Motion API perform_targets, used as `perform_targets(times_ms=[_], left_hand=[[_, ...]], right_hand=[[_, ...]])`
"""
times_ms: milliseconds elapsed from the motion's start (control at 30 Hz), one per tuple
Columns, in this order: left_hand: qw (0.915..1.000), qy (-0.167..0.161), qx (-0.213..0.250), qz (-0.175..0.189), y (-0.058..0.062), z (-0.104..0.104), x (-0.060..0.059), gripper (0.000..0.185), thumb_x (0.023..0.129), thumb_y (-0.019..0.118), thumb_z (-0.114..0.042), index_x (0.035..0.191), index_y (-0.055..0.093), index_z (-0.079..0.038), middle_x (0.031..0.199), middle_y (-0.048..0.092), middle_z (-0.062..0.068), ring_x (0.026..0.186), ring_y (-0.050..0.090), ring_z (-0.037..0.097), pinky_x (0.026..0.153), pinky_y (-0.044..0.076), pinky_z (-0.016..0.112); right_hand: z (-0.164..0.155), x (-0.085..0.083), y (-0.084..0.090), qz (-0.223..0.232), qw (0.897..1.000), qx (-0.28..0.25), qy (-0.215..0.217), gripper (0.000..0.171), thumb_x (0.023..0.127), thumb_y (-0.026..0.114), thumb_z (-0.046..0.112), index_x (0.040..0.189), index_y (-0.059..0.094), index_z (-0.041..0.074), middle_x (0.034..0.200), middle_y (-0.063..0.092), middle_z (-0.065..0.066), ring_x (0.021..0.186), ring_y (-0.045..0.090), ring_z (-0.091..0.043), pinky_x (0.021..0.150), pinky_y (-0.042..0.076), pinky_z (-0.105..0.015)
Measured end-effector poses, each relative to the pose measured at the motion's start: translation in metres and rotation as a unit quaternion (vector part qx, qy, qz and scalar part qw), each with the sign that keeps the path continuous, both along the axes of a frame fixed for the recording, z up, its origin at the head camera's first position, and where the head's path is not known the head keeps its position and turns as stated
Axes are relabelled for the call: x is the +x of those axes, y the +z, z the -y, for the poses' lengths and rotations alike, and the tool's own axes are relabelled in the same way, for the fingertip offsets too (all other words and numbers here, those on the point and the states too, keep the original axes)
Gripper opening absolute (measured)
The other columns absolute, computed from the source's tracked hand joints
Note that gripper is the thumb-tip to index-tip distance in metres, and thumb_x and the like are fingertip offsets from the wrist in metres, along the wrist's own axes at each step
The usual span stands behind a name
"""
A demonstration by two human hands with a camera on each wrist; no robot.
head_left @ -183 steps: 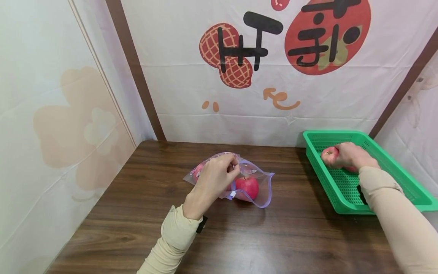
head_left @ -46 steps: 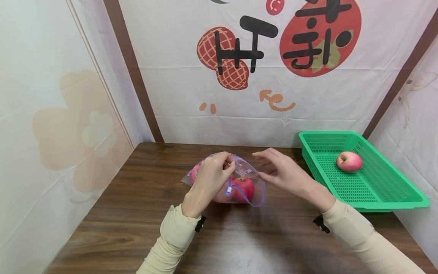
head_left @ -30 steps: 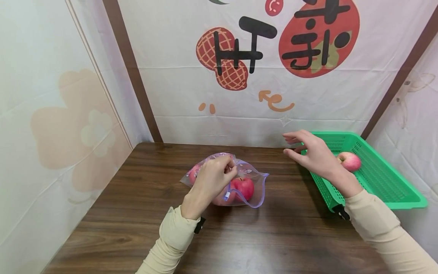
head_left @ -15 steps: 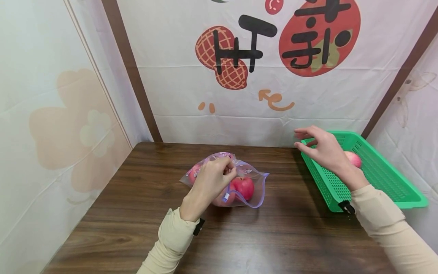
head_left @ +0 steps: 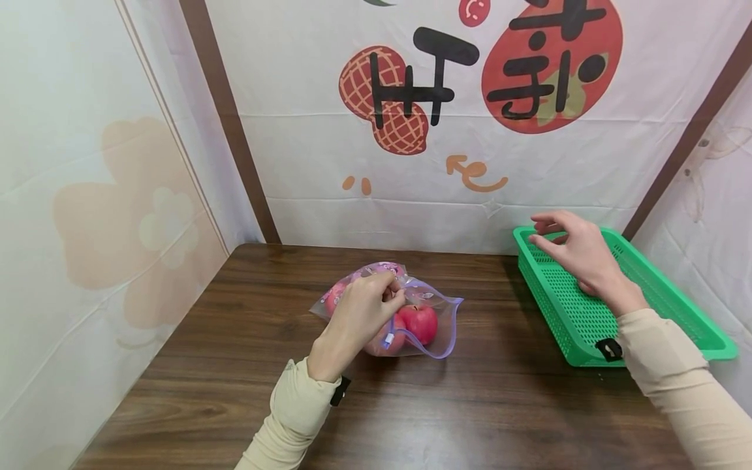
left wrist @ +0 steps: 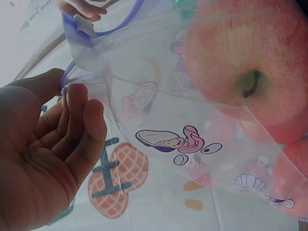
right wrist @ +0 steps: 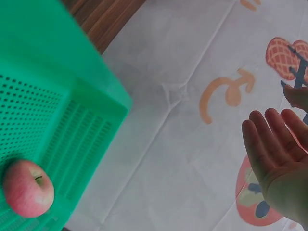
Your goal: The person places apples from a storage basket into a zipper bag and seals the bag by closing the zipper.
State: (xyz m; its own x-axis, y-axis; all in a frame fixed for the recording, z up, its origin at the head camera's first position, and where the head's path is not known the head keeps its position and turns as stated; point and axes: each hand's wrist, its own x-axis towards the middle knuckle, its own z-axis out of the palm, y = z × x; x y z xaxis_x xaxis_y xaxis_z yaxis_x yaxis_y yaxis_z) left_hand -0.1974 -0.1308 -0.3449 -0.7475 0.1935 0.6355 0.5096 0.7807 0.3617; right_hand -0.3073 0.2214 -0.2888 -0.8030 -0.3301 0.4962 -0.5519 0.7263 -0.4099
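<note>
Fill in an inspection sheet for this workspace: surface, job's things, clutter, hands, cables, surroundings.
Surface: dark brown wood-grain table.
Job's things: clear printed zip bag with purple trim, mouth open, holding several red apples, exact count unclear; green basket at the right, with one pink-red apple inside.
Clutter: nothing seen.
Hands: left hand pinches the bag's purple edge; right hand is over the basket, fingers relaxed, holding nothing. A black item shows at each cuff.
Cables: nothing seen.
Surroundings: white printed backdrop behind the table, pale sheets at both sides, brown uprights.
</note>
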Motion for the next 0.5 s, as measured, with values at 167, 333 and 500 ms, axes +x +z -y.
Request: perform_targets(times_ms=[167, 333, 500], left_hand=[[1.0000, -0.001, 0.001, 0.000, 0.000, 0.000, 0.000, 0.014, 0.080, 0.069, -0.004, 0.074, 0.061, -0.014, 0.058, 0.049, -0.007, 0.055, 0.040, 0.003, 0.051, 0.035, 0.020], [1.0000, 0.000, 0.000, 0.001, -0.001, 0.001, 0.000, 0.014, 0.080, 0.069, -0.004, 0.074, 0.061, -0.015, 0.058, 0.049, -0.008, 0.055, 0.040, 0.003, 0.051, 0.035, 0.019], [1.0000, 0.003, -0.001, -0.003, -0.001, 0.000, 0.000, 0.015, 0.080, 0.069, -0.004, 0.074, 0.061, -0.014, 0.058, 0.049, -0.007, 0.055, 0.040, 0.003, 0.051, 0.035, 0.020]], right_hand=[[-0.011, -0.010, -0.001, 0.020, 1.000, -0.003, -0.019, 0.042, 0.092, 0.070, 0.021, 0.130, 0.061, 0.005, 0.118, 0.066, -0.017, 0.104, 0.064, -0.032, 0.085, 0.054, -0.037], [-0.027, -0.020, -0.008, 0.034, 0.998, -0.004, -0.051, 0.045, 0.094, 0.066, 0.029, 0.131, 0.059, 0.005, 0.119, 0.065, -0.019, 0.105, 0.064, -0.036, 0.083, 0.048, -0.022], [-0.043, -0.031, -0.014, 0.036, 0.997, 0.005, -0.064, 0.045, 0.095, 0.064, 0.029, 0.130, 0.059, 0.001, 0.119, 0.063, -0.024, 0.107, 0.062, -0.042, 0.088, 0.046, -0.052]])
